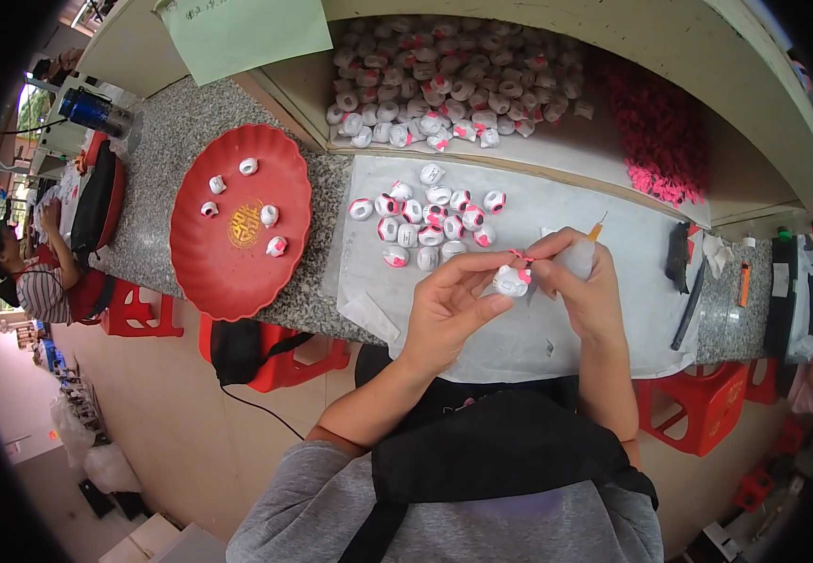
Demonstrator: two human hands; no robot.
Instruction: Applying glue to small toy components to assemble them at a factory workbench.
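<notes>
Your work surface is a grey speckled counter (158, 150) covered in front of you by a pale sheet (556, 319); behind it a shallow tray (603, 141) holds a large heap of white figurines (444, 80) and a pile of small red pieces (660, 131). To your left sits a red scalloped plate (228, 272) carrying five finished-looking pieces, well apart from one another. On the sheet, just beyond your hands, lies a cluster of white-and-red figurines (430, 225), touching or nearly touching. Your left hand (448, 305) holds one small white figurine (511, 280) above the sheet, cradled between thumb and curled fingers, which are closed narrowly around it. Your right hand (580, 277) is closed around a small glue bottle with an orange tip (597, 228) and also pinches a tiny red bow (522, 255) against the top of the figurine. Judged from its size and glossy look, the figurine is light, rigid and probably smooth enough to slip, and may chip if dropped; grip it by its rounded body from both sides, keeping fingertips off the spot that receives the bow. The bow appears very light and thin; hold it by its edges with fingertip pressure only.
</notes>
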